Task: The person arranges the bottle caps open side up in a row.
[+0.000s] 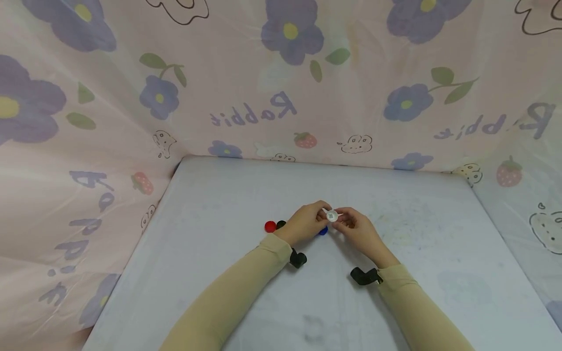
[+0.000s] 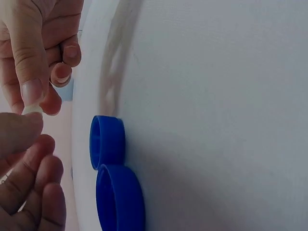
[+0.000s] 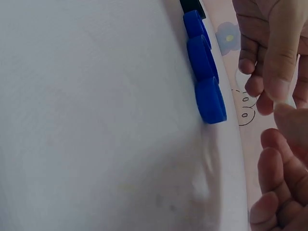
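A small white round piece (image 1: 332,216), like a cap with a squarish mark at its centre, is held up between both hands above the table. My left hand (image 1: 307,222) pinches it from the left with thumb and fingers. From the right, my right hand (image 1: 357,231) pinches it too. In the wrist views the thumbs cover most of the piece. Below the hands stand blue round caps (image 3: 211,100) in a row, three of them showing in the right wrist view. A red cap (image 1: 270,226) and a dark cap (image 1: 281,224) sit left of the left hand.
The white tabletop (image 1: 228,195) is bounded at the back and sides by a pink flowered curtain (image 1: 246,87). Black wrist devices (image 1: 298,259) sit at both sleeve cuffs. My left forearm and hand hide part of the cap row.
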Available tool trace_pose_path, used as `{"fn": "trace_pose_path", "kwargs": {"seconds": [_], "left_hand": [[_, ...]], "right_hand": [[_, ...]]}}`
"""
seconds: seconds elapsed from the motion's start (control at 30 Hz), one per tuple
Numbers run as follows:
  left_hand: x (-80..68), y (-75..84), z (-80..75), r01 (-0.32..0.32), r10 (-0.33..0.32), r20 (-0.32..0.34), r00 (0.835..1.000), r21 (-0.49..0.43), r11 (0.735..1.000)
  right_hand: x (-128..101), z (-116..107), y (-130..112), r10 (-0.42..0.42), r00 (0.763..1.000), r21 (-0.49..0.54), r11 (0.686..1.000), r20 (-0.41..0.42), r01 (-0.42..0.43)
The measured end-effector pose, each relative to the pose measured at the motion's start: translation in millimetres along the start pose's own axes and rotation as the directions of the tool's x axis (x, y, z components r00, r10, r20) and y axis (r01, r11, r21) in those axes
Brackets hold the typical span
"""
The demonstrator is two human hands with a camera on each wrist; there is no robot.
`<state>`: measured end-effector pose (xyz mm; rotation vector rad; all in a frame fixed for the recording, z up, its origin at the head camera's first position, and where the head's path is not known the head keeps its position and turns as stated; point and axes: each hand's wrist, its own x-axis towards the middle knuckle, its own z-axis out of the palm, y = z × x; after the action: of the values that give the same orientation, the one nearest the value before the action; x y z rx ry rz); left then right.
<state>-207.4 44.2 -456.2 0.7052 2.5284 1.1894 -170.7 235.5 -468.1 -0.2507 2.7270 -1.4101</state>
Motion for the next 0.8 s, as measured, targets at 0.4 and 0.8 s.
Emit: {"fn": "trace_pose_path", "kwargs": {"seconds": [0.4,0.8], "left_hand": [[9.1,-1.8,18.6,-0.039,0.052,-0.018,0.998,0.443,0.896],[2.0,-4.6,27.6,-0.024,0.011,0.031,0.999,0.486,0.873]], "right_hand": [[-5,-3,10,0.043,0.998,-0.044,0.998,0.049,-0.041],[-5,-1,23,0.097,0.991,-0.068,0.994,0.097,-0.091]]}}
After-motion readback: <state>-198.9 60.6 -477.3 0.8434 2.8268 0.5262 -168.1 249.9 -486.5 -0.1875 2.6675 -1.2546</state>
